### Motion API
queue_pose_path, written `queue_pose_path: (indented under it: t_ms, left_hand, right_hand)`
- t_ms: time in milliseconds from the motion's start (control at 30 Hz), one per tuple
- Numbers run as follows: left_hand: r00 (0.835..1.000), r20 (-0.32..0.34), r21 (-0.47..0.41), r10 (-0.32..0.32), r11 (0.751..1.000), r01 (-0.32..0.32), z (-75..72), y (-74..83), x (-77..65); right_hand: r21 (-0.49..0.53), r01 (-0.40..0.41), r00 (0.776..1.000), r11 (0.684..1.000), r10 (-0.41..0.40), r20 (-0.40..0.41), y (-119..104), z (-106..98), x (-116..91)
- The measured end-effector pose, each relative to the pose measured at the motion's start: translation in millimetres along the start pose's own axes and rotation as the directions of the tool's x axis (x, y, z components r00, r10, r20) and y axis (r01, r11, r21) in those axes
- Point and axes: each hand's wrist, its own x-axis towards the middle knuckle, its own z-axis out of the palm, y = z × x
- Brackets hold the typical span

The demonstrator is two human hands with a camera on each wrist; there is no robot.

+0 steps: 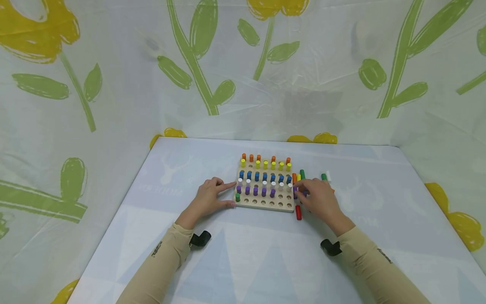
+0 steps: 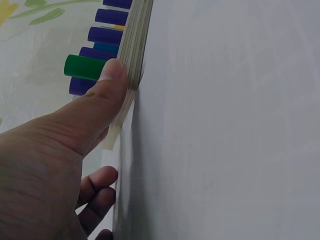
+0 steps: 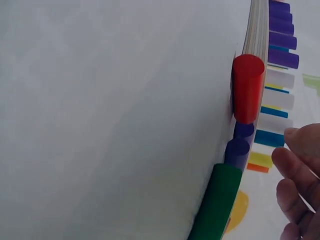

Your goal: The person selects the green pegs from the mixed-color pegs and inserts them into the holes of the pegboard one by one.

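A wooden peg board (image 1: 263,203) lies on the table, holding rows of orange, yellow, blue, white and purple pegs. One green peg (image 1: 237,197) stands in its front left corner hole. My left hand (image 1: 208,198) rests at the board's left side, thumb and index finger extended against the edge. The thumb tip is close to the green peg (image 2: 82,67) in the left wrist view. My right hand (image 1: 318,198) hovers by the board's right edge over loose pegs, fingers bent loosely. In the right wrist view nothing shows between its thumb and fingertips.
Beside the board's right edge lie loose pegs, among them a red peg (image 1: 298,212), an orange peg (image 1: 294,177) and a green peg (image 1: 302,174). Farther right are another green peg (image 1: 324,177) and a white peg (image 1: 328,175). The right hand hides some.
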Motion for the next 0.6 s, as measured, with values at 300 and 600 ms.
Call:
queue_pose_path:
  t_ms: [300,600]
  left_hand:
    - [1.0,-0.003,0.001,-0.001,1.0,0.001,1.0,-1.4,0.4]
    - [1.0,-0.006,-0.003,0.002,1.0,-0.002,-0.2,-0.2,-0.8]
  right_hand:
    - [-0.02,-0.011,1.0,1.0,0.01,-0.02,5,-1,2]
    - [-0.093,-0.037,0.999,0.995,0.038,0.011,11,-2,8]
